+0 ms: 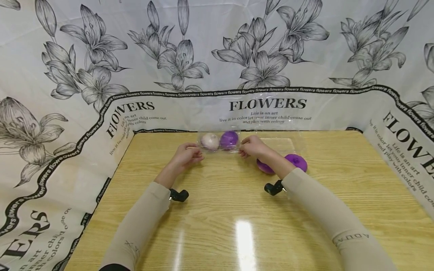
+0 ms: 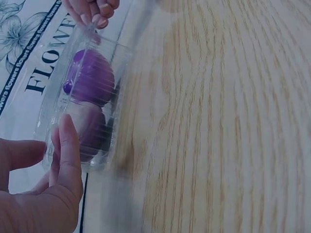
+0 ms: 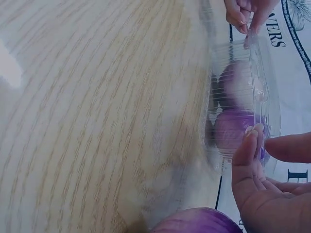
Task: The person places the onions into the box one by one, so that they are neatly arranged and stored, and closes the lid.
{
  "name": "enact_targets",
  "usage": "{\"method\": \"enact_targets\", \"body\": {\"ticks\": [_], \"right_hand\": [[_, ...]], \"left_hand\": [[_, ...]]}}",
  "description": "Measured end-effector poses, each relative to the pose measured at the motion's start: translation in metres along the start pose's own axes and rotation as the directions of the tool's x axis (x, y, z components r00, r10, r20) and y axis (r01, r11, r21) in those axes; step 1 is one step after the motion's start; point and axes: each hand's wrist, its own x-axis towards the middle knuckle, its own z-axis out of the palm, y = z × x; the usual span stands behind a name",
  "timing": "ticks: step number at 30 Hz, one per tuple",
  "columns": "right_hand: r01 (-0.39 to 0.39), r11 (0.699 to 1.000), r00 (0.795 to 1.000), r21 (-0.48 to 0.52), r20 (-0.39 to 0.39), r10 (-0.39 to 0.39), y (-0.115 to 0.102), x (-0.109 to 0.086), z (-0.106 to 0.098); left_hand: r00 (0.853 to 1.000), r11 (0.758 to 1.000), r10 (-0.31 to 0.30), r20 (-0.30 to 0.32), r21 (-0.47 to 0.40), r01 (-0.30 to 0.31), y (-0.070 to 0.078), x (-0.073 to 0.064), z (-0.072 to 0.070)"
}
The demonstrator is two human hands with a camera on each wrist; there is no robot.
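A clear plastic box near the table's back edge holds two round, onion-like things, one whitish and one purple. At the box's left end my left hand pinches the rim between thumb and fingers. My right hand pinches the rim at the right end, its thumb and fingers on either side of the edge. Ridges run along the box's side in both wrist views. Whether the box touches the table, I cannot tell.
Two more purple, onion-like things, one on the left and one on the right, lie by my right forearm, which partly covers them. Behind them stands another clear plastic box. A flower-printed cloth rises behind the wooden table.
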Motion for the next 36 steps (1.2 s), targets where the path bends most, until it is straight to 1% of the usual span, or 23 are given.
{"method": "enact_targets", "body": {"ticks": [6, 14, 21, 24, 27, 30, 32, 34, 36], "right_hand": [[-0.005, 1.0, 1.0, 0.018, -0.018, 0.006, 0.0, 0.0, 0.0], [-0.019, 0.999, 1.0, 0.034, -0.014, 0.02, -0.002, -0.002, 0.001], [-0.008, 1.0, 1.0, 0.029, -0.011, 0.009, -0.002, -0.002, 0.0], [-0.012, 1.0, 1.0, 0.026, -0.026, 0.013, -0.001, -0.002, 0.001], [-0.009, 0.999, 0.999, -0.039, -0.037, 0.007, 0.0, -0.004, 0.001], [0.006, 0.989, 0.999, -0.149, -0.044, -0.013, -0.001, -0.01, -0.002], [0.029, 0.971, 0.998, -0.238, -0.039, -0.039, -0.005, -0.017, -0.005], [0.054, 0.942, 0.997, -0.333, -0.033, -0.068, -0.01, -0.025, -0.009], [0.081, 0.91, 0.995, -0.406, -0.025, -0.1, -0.015, -0.032, -0.012]], "left_hand": [[1.0, 1.0, 0.005, -0.014, 0.008, -0.005, 0.001, 0.0, 0.002], [1.0, 1.0, 0.006, -0.012, 0.004, -0.006, -0.001, 0.003, 0.001], [1.0, 1.0, 0.013, -0.026, 0.014, -0.013, 0.0, 0.001, 0.004], [0.999, 0.999, 0.022, -0.033, 0.029, -0.021, 0.0, 0.001, 0.005], [0.999, 0.997, 0.023, -0.033, 0.069, -0.021, 0.0, -0.002, 0.005], [0.999, 0.992, 0.029, -0.034, 0.125, -0.025, 0.002, -0.008, 0.004], [0.998, 0.986, 0.037, -0.042, 0.165, -0.03, 0.005, -0.012, 0.003], [0.998, 0.978, 0.048, -0.051, 0.208, -0.036, 0.01, -0.017, 0.003], [0.997, 0.967, 0.061, -0.056, 0.251, -0.045, 0.014, -0.023, 0.003]]}}
